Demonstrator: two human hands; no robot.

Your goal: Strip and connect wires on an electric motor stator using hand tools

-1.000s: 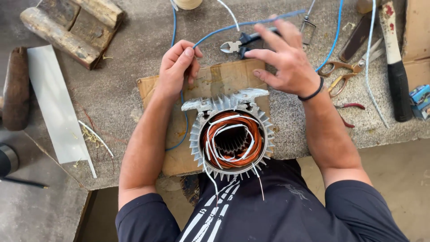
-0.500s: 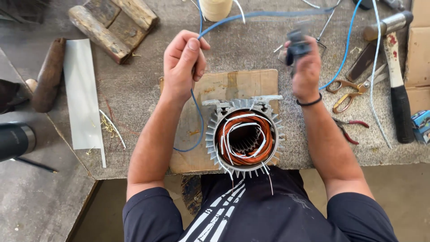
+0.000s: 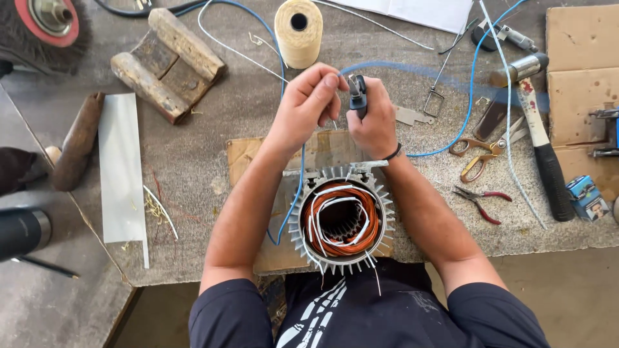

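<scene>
The two hands are now being held close together above the motor, where half a second ago they were being kept well apart. The left hand [image 3: 303, 106] is being closed in a pinch on the thin blue wire [image 3: 412, 69], and the right hand [image 3: 373, 119] is being wrapped tightly around the dark handles of a small cutting tool [image 3: 358, 93], with its tip being pointed up beside the left fingertips. The blue wire is being stretched away to the right in a blurry line, and another part is being let down in a curve past the left wrist. Just below the hands, the round metal motor shell [image 3: 340, 219] is being stood on a flat brown cardboard sheet [image 3: 248, 154], with pointy grey fins all around it and shiny orange copper loops and white strings inside. The rough, speckled grey table [image 3: 213, 193] is being shared by a fat cream spool of string [image 3: 298, 32], chunky wooden blocks [image 3: 166, 61], orange-handled scissors [image 3: 480, 151], small red pliers [image 3: 480, 201] and a hammer with a black grip [image 3: 538, 132].
</scene>
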